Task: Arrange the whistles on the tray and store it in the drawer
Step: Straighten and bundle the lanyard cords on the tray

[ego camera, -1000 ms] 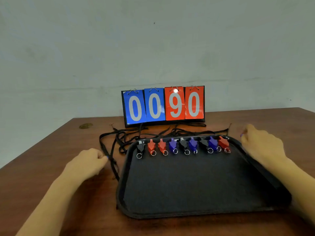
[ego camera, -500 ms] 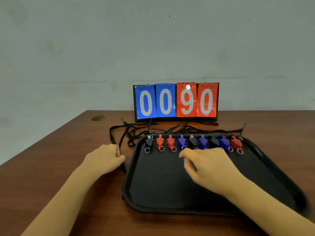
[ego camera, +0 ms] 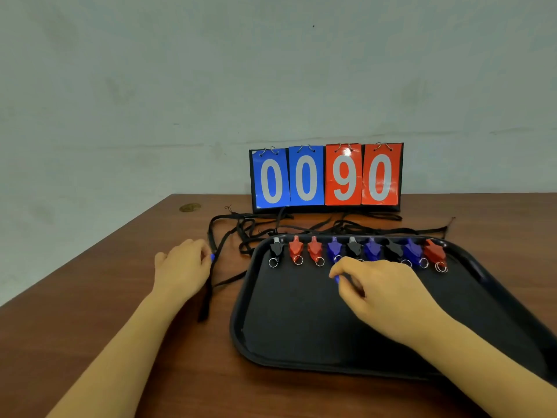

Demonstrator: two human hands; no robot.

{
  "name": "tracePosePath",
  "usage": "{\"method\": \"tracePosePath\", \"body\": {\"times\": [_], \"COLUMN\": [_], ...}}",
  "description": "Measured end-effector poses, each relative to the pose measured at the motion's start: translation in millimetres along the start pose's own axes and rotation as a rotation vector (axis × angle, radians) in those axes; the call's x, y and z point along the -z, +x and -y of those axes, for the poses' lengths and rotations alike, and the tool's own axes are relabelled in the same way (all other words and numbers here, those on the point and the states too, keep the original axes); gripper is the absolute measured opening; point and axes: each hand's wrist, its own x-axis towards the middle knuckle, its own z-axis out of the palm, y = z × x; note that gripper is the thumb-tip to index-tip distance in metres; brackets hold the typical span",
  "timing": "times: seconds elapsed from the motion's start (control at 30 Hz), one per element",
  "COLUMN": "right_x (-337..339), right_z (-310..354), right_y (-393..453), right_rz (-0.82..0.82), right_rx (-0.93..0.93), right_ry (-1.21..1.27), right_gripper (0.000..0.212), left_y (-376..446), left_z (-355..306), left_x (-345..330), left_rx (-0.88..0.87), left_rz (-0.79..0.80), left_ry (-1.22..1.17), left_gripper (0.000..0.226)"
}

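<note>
A black tray is seen on the wooden table, with nine whistles lined up along its 12 o'clock edge: black, red, red, blue, black, blue, black, blue, red. Their black cords trail off the rim toward the scoreboard, which is stood well behind at 12 o'clock.

A second ago the right hand was held at the tray's 2 o'clock corner; it has since been brought across to the middle of the row. Its fingers are now curled and pinched just below the fourth and fifth whistles, with a small blue thing seen at the fingertips. Whether that is a whistle being held or a painted nail cannot be told.

The left hand has been moved only slightly and is rested on the table at the tray's 9 o'clock side, loosely closed, touching the cords; a firm hold on them cannot be confirmed.

The shift suggests that the row is being straightened or filled at its centre. The arranging is judged nearly done, while the storing step is not yet begun: no drawer is visible.
</note>
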Motion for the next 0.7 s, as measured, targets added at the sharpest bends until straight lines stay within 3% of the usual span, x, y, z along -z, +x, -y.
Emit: {"method": "tracePosePath", "body": {"times": [0.2,0.33,0.47,0.7], "right_x": [-1.4,-6.0,-4.4,10.5], "right_z": [-5.5,-8.4,-7.0,-7.0], "right_y": [-0.7,0.0,-1.1,-2.7], "right_rz": [-0.028,-0.085,-0.139,-0.006], "right_rx": [0.011,0.013,0.032,-0.014], "right_ry": [0.015,-0.016,0.009,0.110], "right_gripper": [0.025,0.024,0.030,0.056], "left_y": [-11.1,-22.2,-48.9,-76.6], "left_z": [-14.8,-36.2,-64.4,-95.7], "left_x": [9.9,22.4,35.0,33.7], "left_rx": [-0.025,-0.098,-0.225,-0.352], "left_rz": [-0.177,-0.237,-0.128,0.226], "left_ry": [-0.263,-0.589,-0.849,-1.093], "left_gripper": [0.015,0.013,0.012,0.017]}}
